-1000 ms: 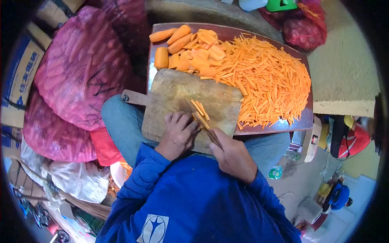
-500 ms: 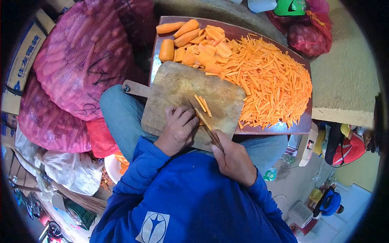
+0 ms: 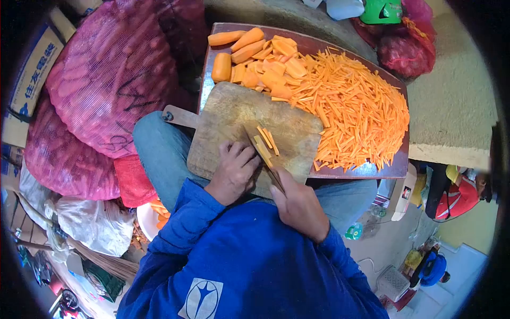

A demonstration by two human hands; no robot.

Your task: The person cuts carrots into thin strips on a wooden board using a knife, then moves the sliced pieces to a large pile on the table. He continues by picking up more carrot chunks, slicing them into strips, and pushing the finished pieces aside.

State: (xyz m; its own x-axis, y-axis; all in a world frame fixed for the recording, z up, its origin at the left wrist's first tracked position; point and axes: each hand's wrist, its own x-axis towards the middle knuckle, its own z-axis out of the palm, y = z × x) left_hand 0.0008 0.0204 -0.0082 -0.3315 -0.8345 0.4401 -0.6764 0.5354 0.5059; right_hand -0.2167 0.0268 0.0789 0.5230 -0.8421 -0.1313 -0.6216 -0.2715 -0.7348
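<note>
A wooden cutting board [image 3: 212,127] with a handle lies across my lap and the table edge. My left hand [image 3: 234,173] rests on it, fingers curled down over a carrot piece that is mostly hidden beneath them. My right hand [image 3: 300,204] is wrapped around the handle of a knife [image 3: 270,166]. The blade lies right beside my left fingertips and points away from me. A few cut carrot strips [image 3: 271,139] lie on the board just right of the blade.
Beyond the board, a dark red table [image 3: 313,34] carries a heap of carrot strips [image 3: 356,111], carrot slices [image 3: 273,66] and peeled carrots [image 3: 247,38]. Large pink mesh sacks [image 3: 111,80] stand at the left. A white basin [image 3: 146,220] sits low beside my left leg.
My right hand and the knife have shifted slightly left. The blade has tilted, and a fresh carrot strip shows along its right side. My left hand stays almost in place.
</note>
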